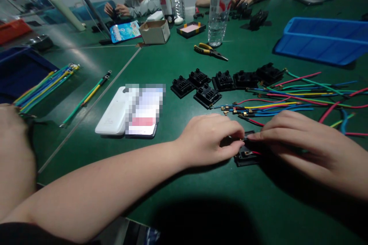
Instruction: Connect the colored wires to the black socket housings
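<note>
On the green table in front of me lies a black plastic socket housing (240,160), partly covered by both hands. My left hand (211,138) pinches thumb and forefinger together over its upper edge, at a small brass wire terminal. From the other side, my right hand (307,145) has its fingers closed at the same spot, on what looks like the dark-sleeved end of that wire. A red wire (255,153) runs from a metal contact in the housing to beneath my right hand. Just beyond are several similar black housings (222,81) and loose coloured wires (273,105) with brass ends.
Pliers (211,51), a water bottle (218,15) and a blue bin (322,42) stand farther back. A phone (143,113) and white power bank (110,113) lie left. A bundle of wires (48,86) and another person's arm (14,160) are far left. Two people sit opposite.
</note>
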The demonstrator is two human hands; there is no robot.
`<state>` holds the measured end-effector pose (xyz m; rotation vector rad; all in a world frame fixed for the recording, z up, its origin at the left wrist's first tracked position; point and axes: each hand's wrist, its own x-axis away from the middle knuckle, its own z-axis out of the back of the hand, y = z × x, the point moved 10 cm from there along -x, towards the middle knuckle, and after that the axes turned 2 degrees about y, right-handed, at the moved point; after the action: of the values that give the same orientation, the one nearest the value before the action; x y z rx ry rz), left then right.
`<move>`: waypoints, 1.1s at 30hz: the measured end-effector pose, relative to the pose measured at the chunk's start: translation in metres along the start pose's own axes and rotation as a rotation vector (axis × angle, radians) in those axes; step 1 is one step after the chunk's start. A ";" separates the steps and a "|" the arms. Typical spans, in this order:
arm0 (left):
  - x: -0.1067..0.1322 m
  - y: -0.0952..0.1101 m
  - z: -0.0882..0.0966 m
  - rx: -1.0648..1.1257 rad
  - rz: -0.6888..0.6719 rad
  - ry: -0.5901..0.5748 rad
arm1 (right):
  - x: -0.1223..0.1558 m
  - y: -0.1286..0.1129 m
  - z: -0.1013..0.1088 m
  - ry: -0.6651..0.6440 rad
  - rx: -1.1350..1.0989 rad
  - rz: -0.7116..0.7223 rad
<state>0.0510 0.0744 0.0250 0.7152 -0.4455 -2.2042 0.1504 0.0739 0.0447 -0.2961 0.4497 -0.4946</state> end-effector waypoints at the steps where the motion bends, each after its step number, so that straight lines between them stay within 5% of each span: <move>1: 0.000 0.000 0.000 0.004 0.003 -0.004 | 0.001 0.000 -0.001 -0.002 -0.004 0.001; 24: -0.003 -0.003 -0.005 0.077 -0.009 -0.060 | 0.006 -0.004 -0.004 -0.037 0.008 0.046; 33: -0.002 0.015 0.014 0.089 -0.157 0.101 | 0.004 -0.005 -0.003 -0.027 0.001 0.068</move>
<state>0.0515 0.0674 0.0446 0.9325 -0.4518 -2.2925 0.1502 0.0674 0.0431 -0.2855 0.4324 -0.4240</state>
